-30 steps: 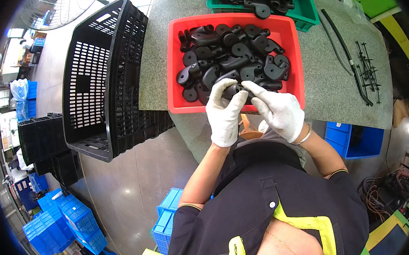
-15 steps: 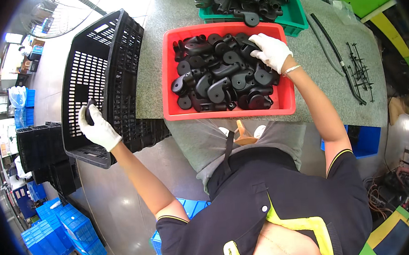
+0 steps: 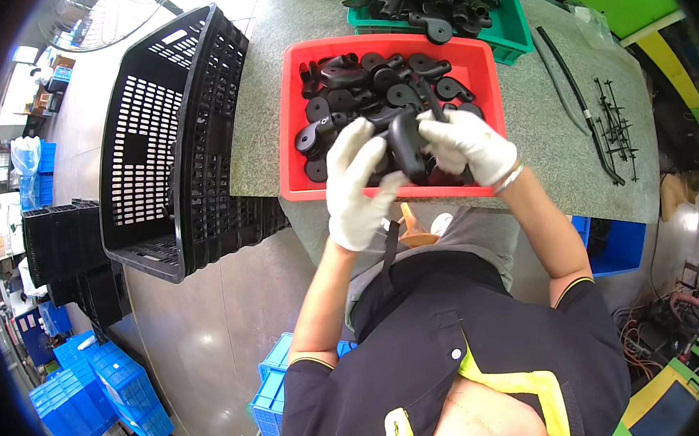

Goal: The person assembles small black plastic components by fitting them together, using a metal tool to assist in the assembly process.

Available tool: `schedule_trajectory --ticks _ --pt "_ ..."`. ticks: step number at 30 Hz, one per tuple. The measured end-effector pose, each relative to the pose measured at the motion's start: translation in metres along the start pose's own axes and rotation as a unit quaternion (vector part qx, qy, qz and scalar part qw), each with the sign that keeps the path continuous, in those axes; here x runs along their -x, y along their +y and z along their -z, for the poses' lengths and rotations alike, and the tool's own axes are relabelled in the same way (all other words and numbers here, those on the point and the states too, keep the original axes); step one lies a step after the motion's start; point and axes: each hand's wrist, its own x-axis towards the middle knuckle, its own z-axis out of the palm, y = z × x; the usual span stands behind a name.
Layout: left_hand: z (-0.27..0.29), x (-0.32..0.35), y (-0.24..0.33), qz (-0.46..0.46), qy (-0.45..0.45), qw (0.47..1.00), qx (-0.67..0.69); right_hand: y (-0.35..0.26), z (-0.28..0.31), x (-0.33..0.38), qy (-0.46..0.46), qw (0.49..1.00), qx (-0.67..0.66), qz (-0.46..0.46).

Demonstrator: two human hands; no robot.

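Both my hands wear white gloves and are over the red bin (image 3: 291, 169), which is heaped with black plastic parts (image 3: 338, 74) that have rounded ends and holes. My right hand (image 3: 468, 146) pinches one black plastic part (image 3: 407, 143), lifted above the near side of the bin. Beside that part on the left is my left hand (image 3: 355, 185), its fingers spread and slightly blurred, with nothing visible in them. To the left, a tall black slotted crate (image 3: 145, 163) stands beside the table; its inner right side is mostly hidden.
Behind the red bin, a green bin (image 3: 518, 24) holds more black parts. On the grey table (image 3: 560, 155) at right lie a long black tube (image 3: 571, 81) and several thin black rods (image 3: 619, 126). Blue crates (image 3: 126, 379) are stacked at lower left.
My left hand has come from the black crate to the red bin, no longer holding its black part. My right hand has drawn a part from the bin's far right toward me.
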Motion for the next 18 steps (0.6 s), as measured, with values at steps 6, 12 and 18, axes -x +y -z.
schedule_trajectory --ticks 6,12,18 --pt "-0.014 0.02 0.032 0.109 -0.005 0.988 0.11 0.022 -0.024 0.026 -0.046 0.998 -0.009 -0.033" --pt "-0.01 0.019 0.041 0.388 0.045 0.861 0.325 0.047 -0.019 0.029 0.093 0.968 0.171 0.156" --pt "-0.009 0.013 0.04 0.412 0.005 0.851 0.325 0.037 -0.025 0.047 0.101 0.826 0.401 0.383"
